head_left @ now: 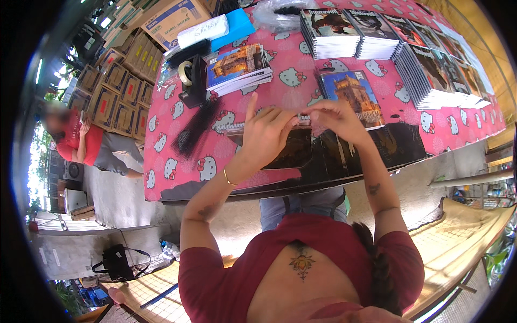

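Observation:
My left hand (264, 134) is closed at the bound edge of a dark-covered spiral notebook (291, 151), its index finger pointing up. My right hand (339, 119) pinches at the end of the wire or plastic coil (302, 117) along the same edge, thumb and fingertips close to the left hand's. The notebook's lower part rests near the table's front edge. Just beyond my right hand lies a notebook with a tower on its blue cover (355, 96). Left of my left hand is a loose heap of black coils (194, 132).
A pink patterned cloth covers the table (291, 78). A black tape dispenser (193, 83) stands beside a notebook stack (239, 67). More notebook stacks (334, 40) fill the back right. Cardboard boxes (116, 86) and another person in red (81, 137) are at left.

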Available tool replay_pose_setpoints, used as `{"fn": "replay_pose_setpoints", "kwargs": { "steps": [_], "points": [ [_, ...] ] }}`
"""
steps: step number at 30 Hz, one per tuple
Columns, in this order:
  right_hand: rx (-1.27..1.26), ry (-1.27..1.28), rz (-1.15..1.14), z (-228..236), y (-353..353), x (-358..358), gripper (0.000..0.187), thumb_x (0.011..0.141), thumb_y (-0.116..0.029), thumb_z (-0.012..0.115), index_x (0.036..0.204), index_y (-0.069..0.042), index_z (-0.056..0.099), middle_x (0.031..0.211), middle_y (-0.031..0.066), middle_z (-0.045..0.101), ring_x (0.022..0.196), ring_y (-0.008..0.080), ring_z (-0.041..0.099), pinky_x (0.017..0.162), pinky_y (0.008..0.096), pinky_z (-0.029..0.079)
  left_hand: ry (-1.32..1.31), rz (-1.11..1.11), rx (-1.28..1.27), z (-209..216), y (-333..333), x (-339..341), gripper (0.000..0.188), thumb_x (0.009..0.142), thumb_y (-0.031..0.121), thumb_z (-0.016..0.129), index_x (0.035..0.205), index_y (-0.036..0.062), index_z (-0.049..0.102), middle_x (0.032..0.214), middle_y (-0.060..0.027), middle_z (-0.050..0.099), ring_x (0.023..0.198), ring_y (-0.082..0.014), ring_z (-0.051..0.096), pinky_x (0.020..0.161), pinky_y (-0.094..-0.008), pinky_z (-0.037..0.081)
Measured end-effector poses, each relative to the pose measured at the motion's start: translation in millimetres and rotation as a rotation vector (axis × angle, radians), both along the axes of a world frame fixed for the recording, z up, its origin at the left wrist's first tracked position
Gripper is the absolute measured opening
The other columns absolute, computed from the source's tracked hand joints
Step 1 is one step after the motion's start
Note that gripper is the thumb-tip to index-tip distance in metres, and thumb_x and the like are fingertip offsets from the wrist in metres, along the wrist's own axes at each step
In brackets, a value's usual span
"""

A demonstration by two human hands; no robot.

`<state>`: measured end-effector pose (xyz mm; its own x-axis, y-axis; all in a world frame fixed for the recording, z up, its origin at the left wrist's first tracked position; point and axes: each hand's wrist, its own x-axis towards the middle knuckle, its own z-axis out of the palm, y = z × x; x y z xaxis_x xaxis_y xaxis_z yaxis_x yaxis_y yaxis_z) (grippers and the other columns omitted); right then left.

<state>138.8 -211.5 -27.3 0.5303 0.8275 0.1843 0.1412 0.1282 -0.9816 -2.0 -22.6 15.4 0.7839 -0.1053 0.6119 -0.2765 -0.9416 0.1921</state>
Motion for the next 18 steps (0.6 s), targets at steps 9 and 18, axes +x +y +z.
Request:
{"fn": "replay_pose_setpoints", "kwargs": {
  "steps": [9, 18],
  "points": [
    [-0.043, -0.405, 0.073, 25.0, 11.5, 15.1, 0.006, 0.089, -0.002, 0.067, 0.094, 0.001, 0.066, 0.085, 0.005, 0.063, 0.078, 0.0094, 0.062, 0.073, 0.0263, 0.052, 0.0, 0.004, 0.004, -3.9, 0.6, 0.7, 0.009, 0.093, 0.017, 0.069, 0.098, 0.0093, 0.069, 0.08, -0.0071, 0.069, 0.079, -0.0271, 0.068, 0.11, -0.0533, 0.036],
    [0.233, -0.783, -0.497, 52.9, 8.5, -75.8, 0.052, 0.078, -0.022, 0.083, 0.123, -0.003, 0.064, 0.119, 0.0163, 0.06, 0.109, 0.033, 0.06, 0.092, 0.041, 0.049, -0.051, 0.052, -0.225, 63.4, 23.6, -27.1, 0.019, 0.089, 0.005, 0.07, 0.107, 0.0012, 0.068, 0.089, -0.0144, 0.072, 0.076, -0.0299, 0.072, 0.069, -0.0401, 0.059]
  ]
}}
